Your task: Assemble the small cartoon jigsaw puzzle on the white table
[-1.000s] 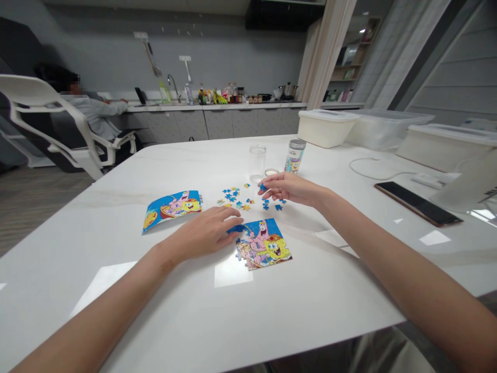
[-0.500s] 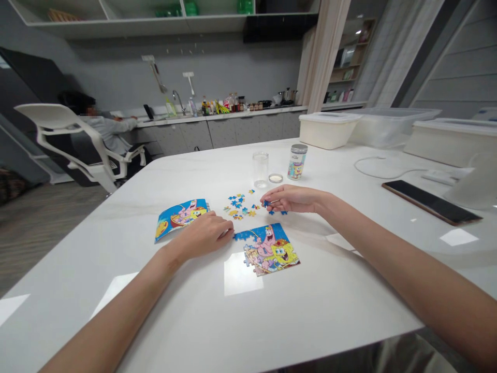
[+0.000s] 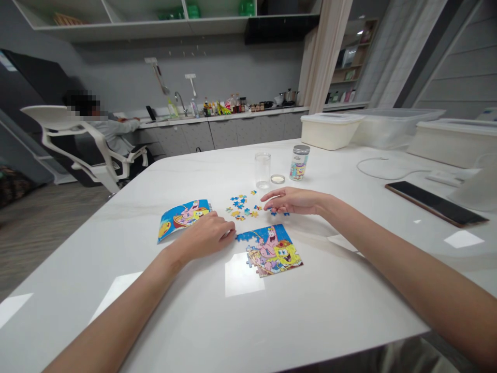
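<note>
The partly joined jigsaw puzzle (image 3: 277, 251), with a pink and a yellow cartoon figure on blue, lies flat on the white table. My left hand (image 3: 207, 235) rests curled at its upper left corner; the fingertips are mostly hidden, so what they hold, if anything, does not show. Beyond the puzzle, my right hand (image 3: 293, 200) hovers with its fingers apart and nothing between them. Several loose puzzle pieces (image 3: 246, 211) are scattered left of it, and a few blue pieces (image 3: 286, 214) lie below its palm. A bent picture sheet (image 3: 171, 220) stands partly behind my left hand.
Behind the pieces stand a clear jar (image 3: 262, 171), its lid (image 3: 277, 179) and a printed canister (image 3: 299, 163). A phone (image 3: 435, 203), a white cable (image 3: 388, 173) and lidded boxes (image 3: 330, 132) are on the right. A person (image 3: 112, 132) sits at the far counter.
My right hand has let go of a small blue puzzle piece and its fingers have spread. The left hand stays at the puzzle's corner. The whole view has shifted slightly.
</note>
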`<state>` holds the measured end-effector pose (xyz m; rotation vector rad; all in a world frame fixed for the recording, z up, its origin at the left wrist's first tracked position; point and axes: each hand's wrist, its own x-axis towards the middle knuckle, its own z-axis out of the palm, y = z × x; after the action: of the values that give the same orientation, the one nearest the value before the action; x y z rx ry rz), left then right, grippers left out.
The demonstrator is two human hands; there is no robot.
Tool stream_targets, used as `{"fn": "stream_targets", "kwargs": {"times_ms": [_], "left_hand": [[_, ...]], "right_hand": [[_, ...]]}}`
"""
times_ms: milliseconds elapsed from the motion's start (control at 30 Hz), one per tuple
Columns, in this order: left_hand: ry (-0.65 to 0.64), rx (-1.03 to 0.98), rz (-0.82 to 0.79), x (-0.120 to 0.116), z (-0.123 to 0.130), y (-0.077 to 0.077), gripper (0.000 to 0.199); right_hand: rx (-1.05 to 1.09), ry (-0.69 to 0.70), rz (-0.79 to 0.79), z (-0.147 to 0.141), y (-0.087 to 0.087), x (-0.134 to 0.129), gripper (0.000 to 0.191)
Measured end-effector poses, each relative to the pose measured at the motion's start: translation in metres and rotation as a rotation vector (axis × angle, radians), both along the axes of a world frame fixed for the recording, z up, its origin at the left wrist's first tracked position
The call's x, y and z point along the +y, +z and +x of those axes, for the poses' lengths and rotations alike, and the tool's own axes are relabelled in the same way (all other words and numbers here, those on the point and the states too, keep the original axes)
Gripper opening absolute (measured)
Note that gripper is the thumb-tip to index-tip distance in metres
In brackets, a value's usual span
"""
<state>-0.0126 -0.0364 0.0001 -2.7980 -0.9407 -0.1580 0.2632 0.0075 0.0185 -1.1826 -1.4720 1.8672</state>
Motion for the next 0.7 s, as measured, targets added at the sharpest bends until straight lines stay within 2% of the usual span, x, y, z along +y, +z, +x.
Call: {"fn": "stream_targets", "kwargs": {"times_ms": [167,367,600,700], "left_hand": [[0.012,-0.001,0.008,-0.001,0.001,0.0,0.029],[-0.003,-0.011,0.018,-0.001,0.001,0.0,0.029],[0.004,-0.028,0.022,-0.001,0.0,-0.002,0.031],[0.006,-0.025,0.019,-0.001,0.001,-0.002,0.031]], "right_hand": [[0.068,-0.066,-0.023,0.0,-0.006,0.005,0.017],[0.075,-0.033,-0.03,0.003,-0.009,0.008,0.012],[0.078,0.022,-0.015,0.005,-0.011,0.009,0.037],[0.082,0.008,-0.034,0.005,-0.009,0.008,0.038]]}}
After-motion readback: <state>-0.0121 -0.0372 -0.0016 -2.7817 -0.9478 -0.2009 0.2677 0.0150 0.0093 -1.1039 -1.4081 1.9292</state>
